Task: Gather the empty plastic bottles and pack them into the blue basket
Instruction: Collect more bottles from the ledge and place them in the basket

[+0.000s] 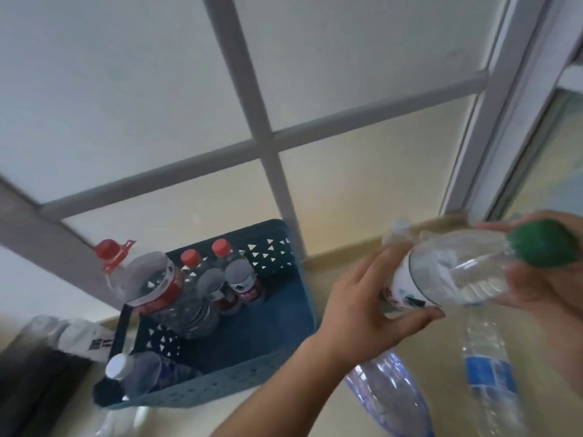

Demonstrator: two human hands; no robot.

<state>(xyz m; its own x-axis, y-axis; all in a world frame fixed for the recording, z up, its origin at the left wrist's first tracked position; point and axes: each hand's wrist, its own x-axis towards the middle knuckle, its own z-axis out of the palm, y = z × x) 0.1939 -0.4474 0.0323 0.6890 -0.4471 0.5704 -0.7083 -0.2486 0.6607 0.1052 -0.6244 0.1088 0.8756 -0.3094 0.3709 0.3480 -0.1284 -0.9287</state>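
So the tabletop [331,367] is the big beige surface under everything, running up against a frosted window [157,89] at 12 o'clock. The blue basket [252,329] sits at about 8 o'clock from the frame centre. It already has bottles standing upright and packed tight against its far-left corner, which probably leaves the open floor free for more: a big red-capped jug [154,279], two smaller red-capped bottles [233,272] just beside it, plus a white-capped one [132,370] at the near-left corner.

Two loose bottles lie flat on the tabletop at 5 o'clock, not yet collected: one with a blue label [485,367] and a clear one [388,392].

The green-capped bottle [457,272] is up in the air at 3 o'clock, sideways, well right of the basket. The left hand [372,304] has its grip wrapped round the labelled base end, and the right hand [552,279] is clenched round the cap end. Two hands likely just steady it for the handover.
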